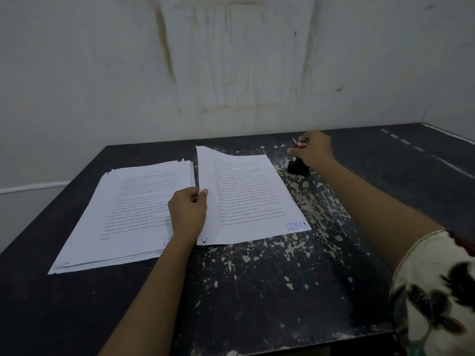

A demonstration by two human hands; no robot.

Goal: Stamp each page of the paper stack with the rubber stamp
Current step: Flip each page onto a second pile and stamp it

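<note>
A stack of printed pages (128, 214) lies at the left of the dark table (257, 291). Beside it on the right lies a single printed page (246, 196) with a purple "LUNAS" stamp mark (295, 225) in its lower right corner. My left hand (187, 214) pinches this page's left edge, which is lifted a little. My right hand (312, 150) reaches to the far right of the page and grips the top of the rubber stamp (298, 167), a black block with a red-and-white knob. The stamp stands on the table.
The table's paint is badly chipped around the middle and right. A stained white wall (231, 73) rises right behind the table. The table's front edge runs near the bottom of the view, by my patterned sleeve (434, 299).
</note>
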